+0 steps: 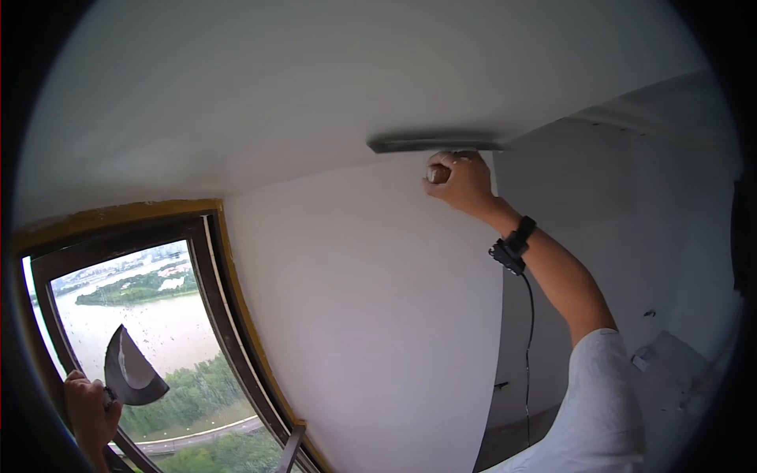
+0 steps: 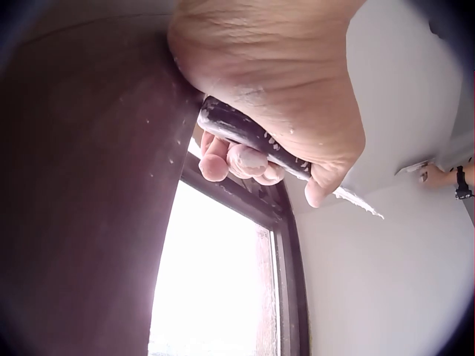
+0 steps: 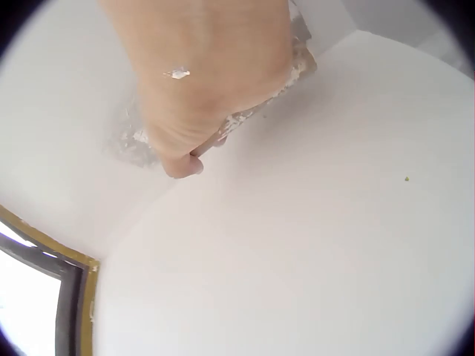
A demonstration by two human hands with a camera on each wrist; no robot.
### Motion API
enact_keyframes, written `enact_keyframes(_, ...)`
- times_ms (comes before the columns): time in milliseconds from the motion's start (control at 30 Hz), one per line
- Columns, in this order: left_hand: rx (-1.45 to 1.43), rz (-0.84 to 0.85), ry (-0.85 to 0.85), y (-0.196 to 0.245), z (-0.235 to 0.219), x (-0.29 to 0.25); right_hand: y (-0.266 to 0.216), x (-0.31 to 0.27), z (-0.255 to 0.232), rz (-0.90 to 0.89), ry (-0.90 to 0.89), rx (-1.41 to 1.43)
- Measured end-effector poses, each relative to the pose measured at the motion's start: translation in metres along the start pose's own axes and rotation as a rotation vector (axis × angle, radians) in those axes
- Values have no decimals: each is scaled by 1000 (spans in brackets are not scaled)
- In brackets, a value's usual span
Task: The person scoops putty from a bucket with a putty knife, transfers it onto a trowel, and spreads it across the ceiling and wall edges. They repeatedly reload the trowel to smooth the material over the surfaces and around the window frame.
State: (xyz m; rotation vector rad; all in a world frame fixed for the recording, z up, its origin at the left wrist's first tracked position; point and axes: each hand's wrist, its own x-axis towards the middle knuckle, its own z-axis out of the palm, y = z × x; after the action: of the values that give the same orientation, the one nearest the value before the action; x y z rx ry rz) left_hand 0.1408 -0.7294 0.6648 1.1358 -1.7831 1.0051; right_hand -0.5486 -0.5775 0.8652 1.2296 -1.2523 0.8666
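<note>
At the ceiling [image 1: 276, 94], just above the top of the white wall [image 1: 355, 299], my right hand [image 1: 465, 185] grips the handle of a long flat trowel [image 1: 426, 145]. In the right wrist view, fingers wrap that handle [image 3: 256, 111], which is smeared with white paste; much of the blade is hidden behind the hand [image 3: 200, 81]. Low at the left, my left hand [image 1: 91, 410] holds a wide putty knife [image 1: 138, 370] with white paste on its blade. The left wrist view shows its dark handle [image 2: 245, 133] in the curled fingers of the hand [image 2: 282, 89].
A dark-framed window [image 1: 134, 331] with yellow edging is at the left, beyond the putty knife. A black cable [image 1: 527, 347] hangs from the right wrist's camera. A grey wall recess [image 1: 568, 189] lies at the right.
</note>
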Motion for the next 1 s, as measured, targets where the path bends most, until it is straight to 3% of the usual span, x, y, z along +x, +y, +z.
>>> enact_keyframes(67,-26,45,-90,-8,-3,-5,-17,-4,-55,-81,58,64)
enact_keyframes(133,2,201,79,-13,-1,-10,-29,-6,-95,-191,164,175)
enact_keyframes(167,-10,258,-5,-19,-6,-12,-30,-9,-108,-180,166,168)
enact_keyframes(233,8,336,-30,-1,-32,2,-24,-24,-130,124,-40,436)
enact_keyframes(267,-19,337,-28,-1,-30,0,-15,-30,-128,142,-40,420)
enact_keyframes(333,-46,340,1,6,-37,9,17,-39,-105,0,-221,-12)
enact_keyframes(400,27,357,-201,36,-71,31,60,-52,-69,56,-267,-29)
enact_keyframes(433,6,239,-290,43,-76,32,78,-57,-54,100,-261,-131)
enact_keyframes(533,15,282,-282,42,-75,33,115,-51,-21,196,-245,-253)
enact_keyframes(700,17,273,-266,51,-81,35,120,-15,-17,240,-317,-292)
enact_keyframes(767,29,284,-231,52,-80,36,114,0,-22,212,-437,-329)
enact_keyframes(800,25,306,-206,52,-81,35,117,0,-15,207,-430,-326)
enact_keyframes(867,78,265,-265,55,-83,34,125,-15,-2,161,-171,-357)
enact_keyframes(1000,114,222,-306,48,-84,28,97,-18,-13,76,-13,-302)
